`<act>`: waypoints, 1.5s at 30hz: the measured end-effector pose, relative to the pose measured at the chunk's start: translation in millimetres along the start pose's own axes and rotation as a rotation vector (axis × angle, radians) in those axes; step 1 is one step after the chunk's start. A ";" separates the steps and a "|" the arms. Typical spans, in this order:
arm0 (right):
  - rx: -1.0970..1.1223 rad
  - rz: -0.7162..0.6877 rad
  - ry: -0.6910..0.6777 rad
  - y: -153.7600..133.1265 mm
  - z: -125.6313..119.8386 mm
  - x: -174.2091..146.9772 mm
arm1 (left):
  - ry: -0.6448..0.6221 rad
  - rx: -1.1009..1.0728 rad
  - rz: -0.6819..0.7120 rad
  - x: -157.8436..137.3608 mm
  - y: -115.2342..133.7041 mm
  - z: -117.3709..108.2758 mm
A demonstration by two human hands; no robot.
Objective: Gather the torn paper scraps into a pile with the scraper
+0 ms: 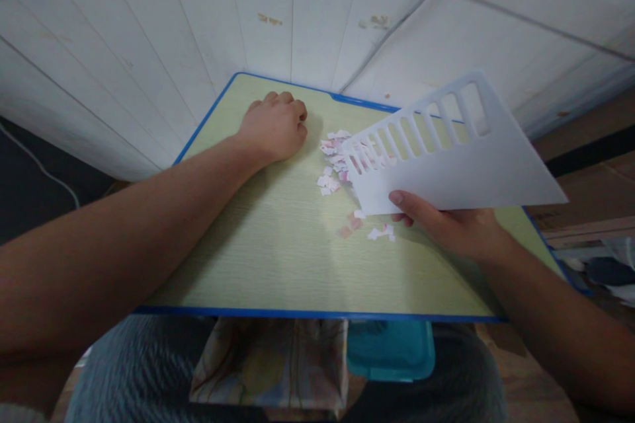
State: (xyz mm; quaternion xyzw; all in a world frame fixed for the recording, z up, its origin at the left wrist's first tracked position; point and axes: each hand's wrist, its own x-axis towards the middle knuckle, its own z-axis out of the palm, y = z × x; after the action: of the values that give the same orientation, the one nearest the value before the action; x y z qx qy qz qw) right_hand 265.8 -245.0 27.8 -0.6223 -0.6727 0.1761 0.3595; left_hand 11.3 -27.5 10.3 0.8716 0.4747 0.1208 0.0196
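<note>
Two hands are over the worktop [297,271], one occupied. The right hand [459,228] carries a white slotted sheet [446,175]; its fingers pinch the lower edge, thumb on the upper face and the rest beneath. The left hand [275,125] rests on the worktop toward its far left, fingers curled into a loose fist; the palm is hidden, so whether it encloses anything cannot be told.

Progress, as judged: partial. The main pile of paper scraps [337,162] lies heaped near the middle of the worktop, which suggests some gathering is done. Left outstanding are a few stray white scraps [381,232] and some brownish scraps [352,221], lying apart on the near side. All scraps noted are loose on the worktop surface.

Position relative to the fingers: the pinched edge is at the near side of the sheet, toward its left end. That left end overlaps the pile, and scraps show through the slots; contact between the two cannot be confirmed. The stray white scraps lie just left of the right hand's fingers, apart from them. The pile lies to the right of the left hand's fingers, near but not touching.
</note>
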 end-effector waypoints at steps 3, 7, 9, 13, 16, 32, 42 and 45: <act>-0.008 -0.001 0.008 3.0 -0.8 -0.2 | 0.001 0.011 0.010 -0.3 -0.9 0.6; 0.074 0.116 0.045 6.3 -1.4 -1.9 | -0.004 -0.026 0.003 -1.9 -1.1 -0.1; 0.110 0.135 0.059 5.4 -1.6 -1.6 | -0.011 -0.066 -0.012 -2.7 -0.9 -1.1; 0.134 0.122 0.017 2.3 -2.0 2.5 | -0.035 -0.092 -0.021 -1.9 -2.3 -0.4; 0.103 0.120 -0.024 3.6 -2.9 4.3 | -0.013 -0.082 0.001 0.3 -4.3 2.4; 0.217 -0.025 -0.498 -15.8 -23.3 -2.1 | 0.012 -0.021 0.019 1.7 -2.4 1.1; 0.241 -0.212 -0.679 -27.6 -20.0 -13.1 | 0.004 0.000 0.001 2.1 2.3 -3.3; 0.303 -0.130 -0.727 -27.9 -19.0 -14.5 | -0.002 0.005 -0.005 2.2 2.6 -3.7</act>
State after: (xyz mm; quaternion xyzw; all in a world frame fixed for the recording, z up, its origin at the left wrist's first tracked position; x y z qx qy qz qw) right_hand 258.9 -267.6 56.0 -0.4152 -0.7605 0.4591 0.1962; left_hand 13.7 -27.5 14.7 0.8705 0.4772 0.1186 0.0184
